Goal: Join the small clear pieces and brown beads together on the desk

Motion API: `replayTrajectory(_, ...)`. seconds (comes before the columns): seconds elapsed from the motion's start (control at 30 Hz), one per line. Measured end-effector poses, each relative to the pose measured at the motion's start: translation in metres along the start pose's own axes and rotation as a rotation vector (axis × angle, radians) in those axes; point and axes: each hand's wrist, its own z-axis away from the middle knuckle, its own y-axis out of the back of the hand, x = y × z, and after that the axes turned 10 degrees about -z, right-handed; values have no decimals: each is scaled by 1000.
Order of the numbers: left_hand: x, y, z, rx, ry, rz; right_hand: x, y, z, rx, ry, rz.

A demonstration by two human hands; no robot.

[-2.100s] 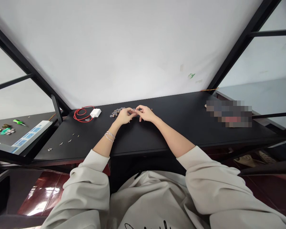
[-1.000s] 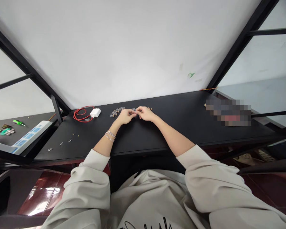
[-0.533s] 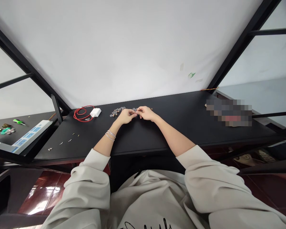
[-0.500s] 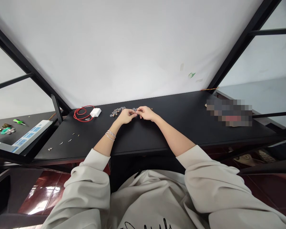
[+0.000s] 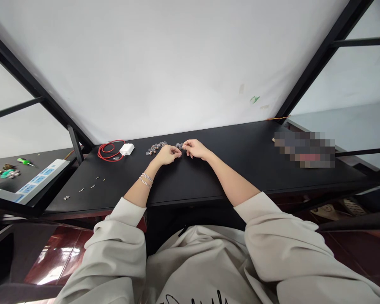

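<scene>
Over the black table [image 5: 190, 181], my left hand [image 5: 169, 155] is closed in a pinch, and what its fingertips hold is too small to make out. Just right of it and slightly higher, my right hand [image 5: 194, 149] is also pinched, its fingertips beside small clear round pieces [image 5: 178, 145]. Whether it grips one of them cannot be told. A small gap parts the two hands. More clear round pieces with copper-coloured parts [image 5: 155, 147] lie in a cluster behind my left hand.
A white adapter [image 5: 127, 149] with a coiled red cable [image 5: 106, 158] lies at the table's left. Small bits [image 5: 81, 190] are scattered at the front left. A power strip [image 5: 41, 179] and green screwdriver [image 5: 25, 161] are farther left. A blurred item [image 5: 304, 150] lies at the right.
My right hand has moved slightly up and away from my left hand, opening a gap between the fingertips. The clear pieces between the hands show more. My left hand has hardly moved.
</scene>
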Motion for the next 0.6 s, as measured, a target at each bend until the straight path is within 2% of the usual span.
replayTrajectory(0.23,-1,-1,-1,21,-10,-33,8,2,-8,146,104,-77)
replayTrajectory(0.4,0,-1,0,34,-14,-36,8,22,-13,398,174,-53)
replayTrajectory(0.6,1,0,0,34,-12,-51,19,47,-24,727,106,-68)
